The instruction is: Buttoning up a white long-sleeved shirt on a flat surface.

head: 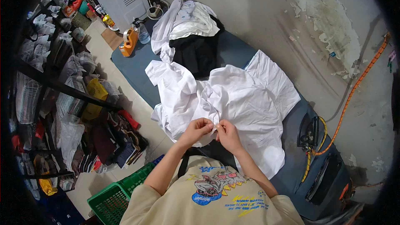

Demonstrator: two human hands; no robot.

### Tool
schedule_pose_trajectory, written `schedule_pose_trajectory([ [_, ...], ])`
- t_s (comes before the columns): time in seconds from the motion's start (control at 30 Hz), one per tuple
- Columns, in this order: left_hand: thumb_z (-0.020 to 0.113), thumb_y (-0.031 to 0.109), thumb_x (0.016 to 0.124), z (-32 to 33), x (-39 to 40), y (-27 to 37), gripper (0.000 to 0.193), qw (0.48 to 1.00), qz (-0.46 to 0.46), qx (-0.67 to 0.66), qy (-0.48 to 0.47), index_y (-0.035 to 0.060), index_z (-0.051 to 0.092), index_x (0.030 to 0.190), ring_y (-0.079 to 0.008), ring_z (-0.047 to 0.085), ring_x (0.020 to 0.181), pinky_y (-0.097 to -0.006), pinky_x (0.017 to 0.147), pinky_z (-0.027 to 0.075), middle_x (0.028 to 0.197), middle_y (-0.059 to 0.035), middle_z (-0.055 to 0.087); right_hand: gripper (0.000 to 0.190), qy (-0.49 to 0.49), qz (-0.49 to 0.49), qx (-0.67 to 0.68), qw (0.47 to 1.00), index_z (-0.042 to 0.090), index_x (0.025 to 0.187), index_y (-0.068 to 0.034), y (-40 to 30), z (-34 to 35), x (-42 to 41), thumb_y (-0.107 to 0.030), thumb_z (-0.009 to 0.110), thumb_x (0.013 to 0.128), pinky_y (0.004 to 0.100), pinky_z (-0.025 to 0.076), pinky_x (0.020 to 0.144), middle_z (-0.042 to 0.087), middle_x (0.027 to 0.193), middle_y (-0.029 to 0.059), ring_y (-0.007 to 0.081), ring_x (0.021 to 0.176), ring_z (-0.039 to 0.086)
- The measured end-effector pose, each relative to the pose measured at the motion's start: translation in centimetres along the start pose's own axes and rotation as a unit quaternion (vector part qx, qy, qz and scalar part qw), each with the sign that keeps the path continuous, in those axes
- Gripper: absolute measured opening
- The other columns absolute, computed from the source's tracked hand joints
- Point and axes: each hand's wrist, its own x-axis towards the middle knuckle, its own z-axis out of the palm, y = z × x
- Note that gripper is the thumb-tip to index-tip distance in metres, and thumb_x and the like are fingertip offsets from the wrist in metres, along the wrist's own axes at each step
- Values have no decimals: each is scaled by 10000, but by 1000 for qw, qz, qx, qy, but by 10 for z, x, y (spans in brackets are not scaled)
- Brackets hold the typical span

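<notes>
A white shirt lies spread and rumpled across a blue-grey padded ironing table. My left hand pinches the shirt's edge between thumb and fingers at its front middle. Right beside it, my right hand grips the same edge, and the fingertips of both hands almost meet. Whatever small part sits between the fingertips is too hidden to make out. Behind the shirt lies a pile of garments, with black cloth below and white and pale grey cloth on top.
To the right rests an iron with an orange cord. An orange tape dispenser and a spray bottle stand at the far left corner. A green plastic basket is at lower left. Racks of bagged clothes line the left side.
</notes>
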Motion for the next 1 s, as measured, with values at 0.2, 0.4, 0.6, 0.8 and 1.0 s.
schedule_pose_trajectory([
  [0.2, 602, 197, 909, -4, 1, 1, 167, 994, -71, -78, 1, 49, 585, 982, -32, 512, 704, -178, 603, 400, 812, 30, 583, 141, 44, -216, -216, 951, 547, 847, 14, 1, 1, 11, -123, 523, 871, 455, 451, 664, 603, 759, 214, 416, 739, 569],
  [0.4, 641, 135, 822, 7, -20, -5, 167, 901, 174, 390, 73, 57, 587, 959, -238, 585, 700, -352, 631, 461, 796, -89, 602, 156, 12, -54, -38, 998, 613, 903, 12, 25, -12, 18, -133, 556, 887, 320, 481, 569, 637, 699, 154, 192, 645, 653],
  [0.6, 635, 107, 781, 2, -37, -14, 174, 839, 183, 496, 125, 86, 608, 952, -298, 584, 740, -396, 646, 476, 815, -100, 574, 157, -2, -72, -215, 974, 608, 947, 19, 47, -35, -5, -105, 592, 852, 308, 493, 588, 663, 799, 114, 182, 645, 642],
  [0.8, 616, 80, 791, 6, -38, -12, 152, 789, 253, 547, 119, 95, 606, 941, -266, 585, 772, -380, 641, 481, 837, -79, 559, 136, 82, -146, -343, 924, 613, 883, -17, 70, -25, -24, -105, 634, 780, 399, 492, 666, 635, 799, 130, 331, 748, 617],
  [1.0, 627, 104, 792, -8, -44, -29, 112, 725, 327, 583, 166, 77, 574, 887, -263, 571, 748, -376, 632, 473, 797, -83, 533, 90, 127, -246, -411, 868, 587, 809, -57, 67, -14, -36, -137, 626, 796, 410, 495, 661, 600, 770, 107, 302, 739, 610],
])
